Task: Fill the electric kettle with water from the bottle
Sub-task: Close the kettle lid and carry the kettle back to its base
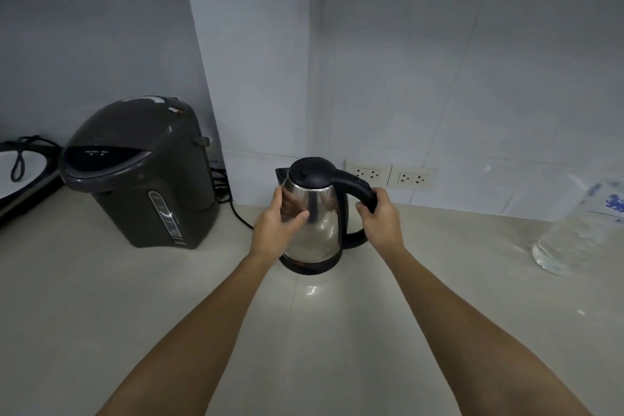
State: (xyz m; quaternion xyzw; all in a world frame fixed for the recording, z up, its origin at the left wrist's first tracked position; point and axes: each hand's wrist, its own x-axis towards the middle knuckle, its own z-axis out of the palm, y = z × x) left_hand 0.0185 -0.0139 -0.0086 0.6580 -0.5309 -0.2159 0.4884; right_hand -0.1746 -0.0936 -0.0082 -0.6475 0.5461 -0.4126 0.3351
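Observation:
A steel electric kettle (319, 223) with a black lid and black handle stands on the pale counter (101, 297), on its dark base, lid closed. My right hand (380, 216) is wrapped around the kettle's handle. My left hand (278, 223) rests flat against the kettle's steel side, fingers apart. A large clear water bottle (580, 226) with a blue-printed label stands at the far right, away from both hands.
A dark grey hot-water dispenser (141, 172) stands left of the kettle, its black cord (236, 209) trailing behind. Two wall sockets (391, 176) sit just behind the kettle. A flat appliance with a looped cord (20, 162) lies at the far left edge.

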